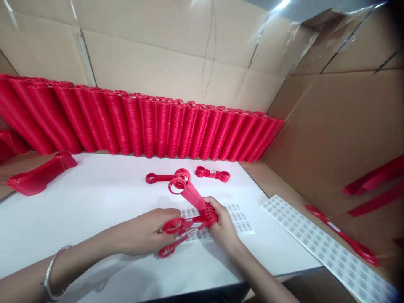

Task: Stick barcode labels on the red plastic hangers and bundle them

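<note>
Where the red bundle sits: just above the bench, front ctr, over a label sheet, btwn both hands.
Bundle make-up: several flat red strips w/ ring ends, pinched together at one end, fanned apart at the other.
Long axis, upper strips: run from the R hand up-left, away from the person; ring ends point to the far left.
Long axis, lower strips: run roughly level to the left & down-left; rings lie by the L hand.
R hand: fingers curled round the pinched end, grip closed on the bundle; forearm comes in from lower right.
L hand: back of hand up, grip closed on the lower strips near their rings, fingertips mostly hidden; forearm from lower left, bangle on wrist.
Loose strips: one lying left-right just behind the bundle, a second beside it to the right, both flat on the bench.
Back row: leaning stacks of the same red parts along the cardboard wall.
Left pile: short stack lying on its side at the bench edge.
Right side: second label sheet on cardboard, well apart from the hands.
</note>
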Tool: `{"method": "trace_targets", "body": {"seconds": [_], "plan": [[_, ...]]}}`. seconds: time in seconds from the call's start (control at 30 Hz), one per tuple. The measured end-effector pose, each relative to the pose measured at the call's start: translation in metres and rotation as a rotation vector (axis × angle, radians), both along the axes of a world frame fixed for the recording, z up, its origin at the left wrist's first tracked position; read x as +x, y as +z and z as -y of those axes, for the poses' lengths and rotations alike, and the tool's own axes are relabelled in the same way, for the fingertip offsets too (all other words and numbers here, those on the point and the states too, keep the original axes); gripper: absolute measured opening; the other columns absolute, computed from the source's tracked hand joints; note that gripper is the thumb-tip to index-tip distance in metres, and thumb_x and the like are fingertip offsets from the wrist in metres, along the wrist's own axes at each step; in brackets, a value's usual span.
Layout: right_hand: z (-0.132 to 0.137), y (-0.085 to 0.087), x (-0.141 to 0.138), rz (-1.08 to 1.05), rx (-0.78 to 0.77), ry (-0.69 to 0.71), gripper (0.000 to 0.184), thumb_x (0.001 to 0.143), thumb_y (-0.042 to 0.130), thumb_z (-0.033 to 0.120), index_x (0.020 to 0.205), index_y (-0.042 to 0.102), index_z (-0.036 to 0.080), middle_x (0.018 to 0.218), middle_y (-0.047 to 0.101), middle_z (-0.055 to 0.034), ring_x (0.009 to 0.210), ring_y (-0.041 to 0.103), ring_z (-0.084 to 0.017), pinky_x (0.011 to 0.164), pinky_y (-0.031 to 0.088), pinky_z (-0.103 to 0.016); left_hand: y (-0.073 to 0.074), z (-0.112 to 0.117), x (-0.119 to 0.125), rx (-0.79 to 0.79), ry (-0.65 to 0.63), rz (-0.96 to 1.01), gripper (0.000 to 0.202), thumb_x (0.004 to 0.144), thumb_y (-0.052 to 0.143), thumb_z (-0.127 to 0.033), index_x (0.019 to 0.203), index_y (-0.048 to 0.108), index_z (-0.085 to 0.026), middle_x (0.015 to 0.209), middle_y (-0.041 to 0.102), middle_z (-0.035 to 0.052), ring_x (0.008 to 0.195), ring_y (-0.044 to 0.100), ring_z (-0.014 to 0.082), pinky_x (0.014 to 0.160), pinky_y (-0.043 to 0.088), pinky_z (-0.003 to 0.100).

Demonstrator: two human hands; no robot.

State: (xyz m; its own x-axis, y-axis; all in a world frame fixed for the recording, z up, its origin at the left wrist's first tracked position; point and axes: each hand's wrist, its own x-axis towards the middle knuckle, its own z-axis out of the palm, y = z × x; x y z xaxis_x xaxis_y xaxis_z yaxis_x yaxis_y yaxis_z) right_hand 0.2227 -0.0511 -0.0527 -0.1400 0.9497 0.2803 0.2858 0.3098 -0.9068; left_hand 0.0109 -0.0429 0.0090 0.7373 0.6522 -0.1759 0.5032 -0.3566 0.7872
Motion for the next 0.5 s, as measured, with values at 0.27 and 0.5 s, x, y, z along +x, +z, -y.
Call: {"method": "trace_targets", "body": {"seconds": [0.27, 0.5], "plan": [[0.004, 0.007, 0.006, -0.028, 0.119, 0.069, 0.031, 0.069, 0.041, -0.001, 0.088, 0.055, 0.018, 0.081, 0.058, 0.0007, 0.073, 0.054, -0.013, 0.066, 0.041, -0.023, -0.008, -0.015, 0.007, -0.771, -0.009, 0.282, 0.044, 0.085, 0.033, -0.057, 0.118, 0.040, -0.029, 0.108, 0.057, 0.0030, 0.085, 0.055, 0.0148, 0.068, 0.040, 0.025], [0.003, 0.012, 0.005, 0.148, 0.212, 0.157, 0.034, 0.069, 0.042, -0.003, 0.089, 0.057, 0.019, 0.083, 0.056, -0.0012, 0.078, 0.055, -0.014, 0.068, 0.041, -0.024, -0.001, 0.004, 0.021, -0.640, -0.042, -0.006, 0.055, 0.076, 0.054, -0.053, 0.121, 0.040, -0.023, 0.073, 0.060, 0.0003, 0.066, 0.056, 0.0144, 0.054, 0.038, 0.023]]}}
